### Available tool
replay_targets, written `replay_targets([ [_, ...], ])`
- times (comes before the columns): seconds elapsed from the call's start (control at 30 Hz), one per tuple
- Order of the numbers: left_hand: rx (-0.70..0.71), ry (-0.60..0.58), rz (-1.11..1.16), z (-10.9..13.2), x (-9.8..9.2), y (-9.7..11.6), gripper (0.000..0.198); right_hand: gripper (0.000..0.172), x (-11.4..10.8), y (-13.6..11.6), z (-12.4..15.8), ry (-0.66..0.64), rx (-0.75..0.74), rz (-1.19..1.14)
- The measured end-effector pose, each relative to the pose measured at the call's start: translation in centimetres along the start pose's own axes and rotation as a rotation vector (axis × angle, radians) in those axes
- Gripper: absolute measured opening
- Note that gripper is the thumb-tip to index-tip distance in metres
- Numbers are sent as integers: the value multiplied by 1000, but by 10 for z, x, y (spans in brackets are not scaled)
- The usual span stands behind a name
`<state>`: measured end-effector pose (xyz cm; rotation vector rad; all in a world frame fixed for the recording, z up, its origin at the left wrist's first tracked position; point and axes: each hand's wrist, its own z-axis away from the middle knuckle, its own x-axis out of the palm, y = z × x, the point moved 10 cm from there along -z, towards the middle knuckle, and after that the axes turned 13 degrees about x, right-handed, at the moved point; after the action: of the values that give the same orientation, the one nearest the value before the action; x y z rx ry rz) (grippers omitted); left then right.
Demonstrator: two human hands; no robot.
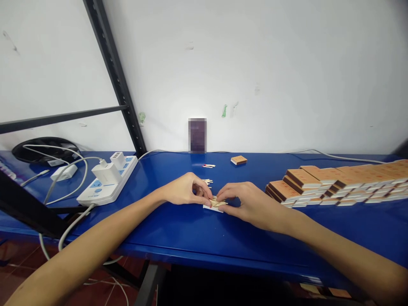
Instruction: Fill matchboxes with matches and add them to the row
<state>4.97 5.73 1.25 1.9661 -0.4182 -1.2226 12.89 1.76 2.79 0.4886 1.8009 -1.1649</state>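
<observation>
Near the middle of the blue tabletop, a small white matchbox tray lies with a bunch of matchsticks in and over it. My left hand reaches in from the left, its thumb and fingers closed on the left end of the matches. From the right, the fingers and thumb of my right hand close round the other end of the bunch. Just behind my left fingers lie some loose matches, partly hidden by the hand. Farther back are a few more matches, with red at their left ends.
An orange-brown matchbox lies toward the back. Rows of stacked matchboxes fill the right side. At left are a white power strip with plugs, loose cables and a black metal post. A blurred dark rectangle stands against the wall.
</observation>
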Motion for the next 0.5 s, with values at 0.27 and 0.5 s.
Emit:
replay_targets([
  [0.27, -26, 6, 42, 1, 4, -4, 26, 18, 1, 5, -7, 27, 4, 25],
  [0.5, -7, 16, 112, 1, 4, -5, 24, 20, 11, -2, -11, 78, -92, 291],
])
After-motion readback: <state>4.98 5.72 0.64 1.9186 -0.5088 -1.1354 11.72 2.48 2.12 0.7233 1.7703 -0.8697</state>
